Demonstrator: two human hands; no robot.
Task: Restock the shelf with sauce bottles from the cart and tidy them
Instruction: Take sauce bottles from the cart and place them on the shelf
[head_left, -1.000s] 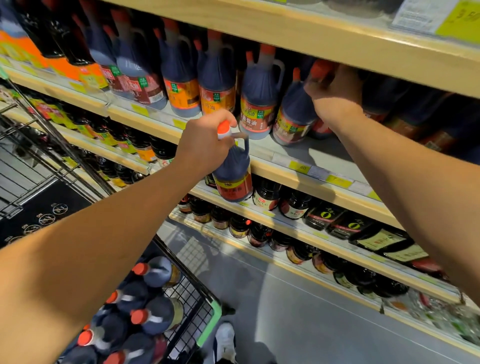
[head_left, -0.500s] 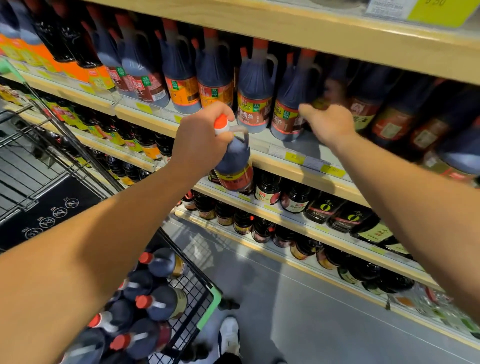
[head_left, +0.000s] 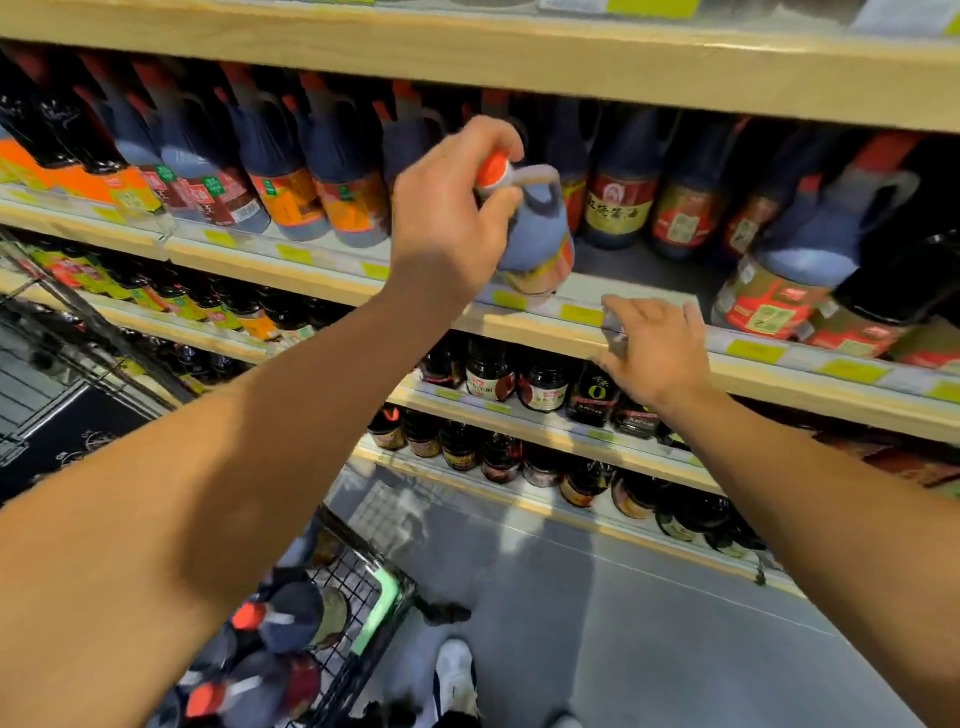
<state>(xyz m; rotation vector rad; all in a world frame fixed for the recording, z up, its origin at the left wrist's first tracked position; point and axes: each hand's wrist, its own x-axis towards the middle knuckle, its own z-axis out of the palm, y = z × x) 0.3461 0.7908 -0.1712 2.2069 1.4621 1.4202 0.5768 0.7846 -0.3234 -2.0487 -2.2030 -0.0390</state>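
Fingers (head_left: 498, 208) of the left hand (head_left: 447, 223) curl round the neck of a sauce bottle (head_left: 537, 234) just under its orange cap – the bottle tilts, its base at the front edge of the shelf (head_left: 545, 332). Beside it, the right hand (head_left: 654, 353) rests on that edge, fingers spread and holding nothing. Below, near the person's feet, the cart (head_left: 363, 613) carries more bottles (head_left: 291, 618). Further back, a row of shelved bottles (head_left: 311, 192) stands blurred.
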